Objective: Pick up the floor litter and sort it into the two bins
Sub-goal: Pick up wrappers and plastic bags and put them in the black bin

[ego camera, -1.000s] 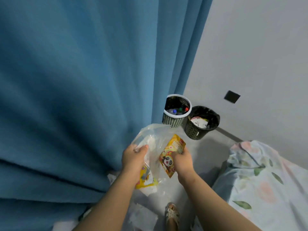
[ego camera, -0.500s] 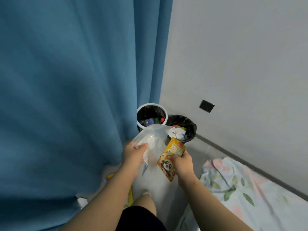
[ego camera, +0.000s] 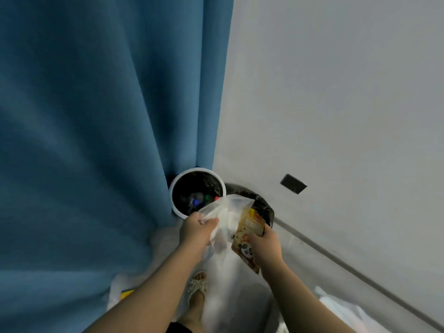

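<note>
Hugging white bin (ego camera: 172, 193): curtain (ego camera: 96, 140); bag (ego camera: 228, 212) screens black bin (ego camera: 264, 207).

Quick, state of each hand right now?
Left hand: closed, holding the clear bag.
Right hand: closed, holding the yellow packet.

You are holding a milky, see-through bag (ego camera: 228, 212) and a yellow-orange packet (ego camera: 248, 236) that is showing a black-and-white panda print. You are facing a plain blue curtain (ego camera: 96, 116) and a pale grey wall (ego camera: 336, 92) carrying a black plate (ego camera: 293, 183). The white bin (ego camera: 179, 211) is showing a black liner and blue, green and red caps (ego camera: 197, 202); the black bin (ego camera: 265, 210) is showing one colour throughout. You are wearing a cream sandal (ego camera: 197, 284).
</note>
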Tool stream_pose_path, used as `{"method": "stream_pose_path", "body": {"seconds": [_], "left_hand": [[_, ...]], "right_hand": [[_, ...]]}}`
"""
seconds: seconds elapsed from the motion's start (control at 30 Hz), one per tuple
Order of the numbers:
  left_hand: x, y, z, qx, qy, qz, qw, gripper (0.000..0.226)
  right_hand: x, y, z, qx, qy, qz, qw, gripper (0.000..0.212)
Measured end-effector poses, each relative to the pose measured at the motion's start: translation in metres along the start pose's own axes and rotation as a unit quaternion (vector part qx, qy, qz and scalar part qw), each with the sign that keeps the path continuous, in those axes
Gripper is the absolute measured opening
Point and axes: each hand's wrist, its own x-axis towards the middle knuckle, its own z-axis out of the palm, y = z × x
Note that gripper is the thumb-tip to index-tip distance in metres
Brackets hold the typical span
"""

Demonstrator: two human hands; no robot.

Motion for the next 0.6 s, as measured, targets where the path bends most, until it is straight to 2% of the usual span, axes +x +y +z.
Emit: {"method": "stream_pose_path", "body": {"seconds": [0.1, 0.27, 0.5, 0.6], "left_hand": [[0.028, 0.023, 0.021, -0.009, -0.008, -0.022, 1.0, 0.035], [0.066, 0.046, 0.049, -0.015, -0.011, -0.046, 0.999, 0.008], [0.118, 0.045, 0.086, 0.004, 0.035, -0.139, 0.99, 0.009], [0.14, 0.032, 0.107, 0.016, 0.055, -0.181, 0.982, 0.033]], "right_hand": [[0.036, -0.015, -0.012, -0.02, 0.001, 0.014, 1.0, 0.024], [0.088, -0.029, -0.027, -0.05, -0.006, 0.045, 0.998, 0.024], [0.172, -0.039, -0.036, -0.135, -0.071, 0.058, 0.987, 0.025], [0.208, -0.036, -0.042, -0.194, -0.094, 0.061, 0.975, 0.022]]}}
